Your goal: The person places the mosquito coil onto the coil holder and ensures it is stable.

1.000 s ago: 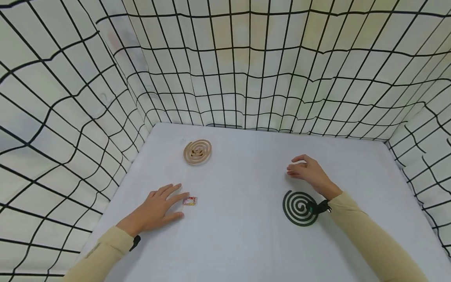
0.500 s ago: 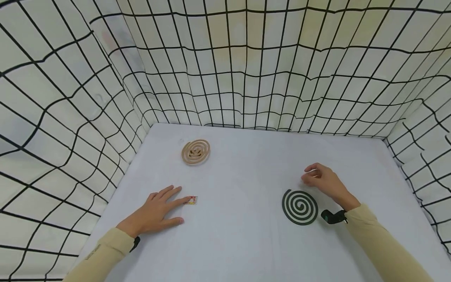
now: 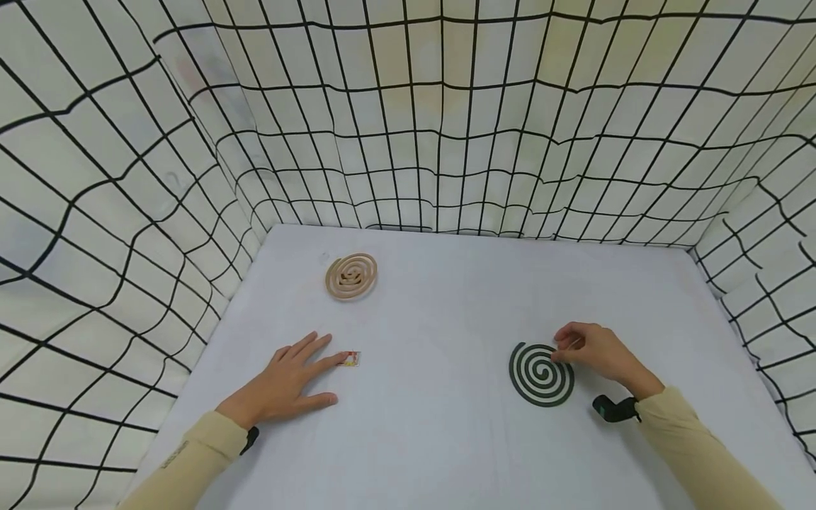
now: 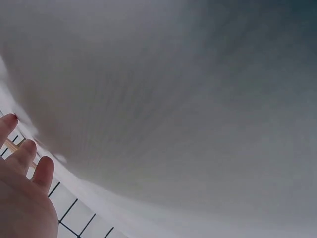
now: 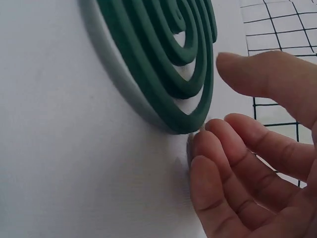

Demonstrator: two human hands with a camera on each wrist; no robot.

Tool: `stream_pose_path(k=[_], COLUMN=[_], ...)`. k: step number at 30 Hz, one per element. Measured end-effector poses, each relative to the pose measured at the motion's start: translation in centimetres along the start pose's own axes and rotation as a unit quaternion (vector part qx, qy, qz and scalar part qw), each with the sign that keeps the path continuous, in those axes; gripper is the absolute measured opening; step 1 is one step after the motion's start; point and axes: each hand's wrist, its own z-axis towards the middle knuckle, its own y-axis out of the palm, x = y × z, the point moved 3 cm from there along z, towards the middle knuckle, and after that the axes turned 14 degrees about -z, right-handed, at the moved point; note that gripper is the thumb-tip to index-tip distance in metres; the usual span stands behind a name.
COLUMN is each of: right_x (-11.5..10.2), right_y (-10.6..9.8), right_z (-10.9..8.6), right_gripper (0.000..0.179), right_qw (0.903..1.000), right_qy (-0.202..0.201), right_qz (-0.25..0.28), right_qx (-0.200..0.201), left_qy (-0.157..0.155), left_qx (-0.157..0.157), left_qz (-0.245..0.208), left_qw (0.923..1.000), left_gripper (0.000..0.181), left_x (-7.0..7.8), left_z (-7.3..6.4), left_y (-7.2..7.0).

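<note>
A dark green mosquito coil (image 3: 542, 372) lies flat on the white table, to the right. My right hand (image 3: 599, 354) is at its far right edge, fingers bent. In the right wrist view, the fingertips (image 5: 205, 171) are right at the rim of the green coil (image 5: 134, 69), while the thumb stands apart from them. My left hand (image 3: 287, 386) is spread low over the table on the left, its index fingertip on a small red, yellow and white card (image 3: 351, 359). The left wrist view shows just a few fingers of that hand.
A tan mosquito coil (image 3: 347, 297) with small brass-coloured pieces (image 3: 350, 278) at its centre lies at the back left. Black netting (image 3: 440, 134) over white walls encloses the table (image 3: 433, 397) at the back and both sides.
My right hand has come back from beyond the green coil and shifted right, down to its far right edge. The left hand stays almost in place, its index finger slightly further over the card.
</note>
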Motion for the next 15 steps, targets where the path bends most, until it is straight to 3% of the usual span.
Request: stream_pose_path(k=[15], right_x=[-0.55], right_y=[1.15], right_z=[0.34], right_gripper=[0.047], right_qw=[0.9997], right_qy=[-0.014], right_qz=[-0.012], right_qx=[-0.017], left_qy=[0.006], left_qx=[-0.009], left_qz=[-0.003], left_qw=[0.9999], left_gripper=[0.066], left_x=[-0.33], left_z=[0.66], left_y=[-0.40])
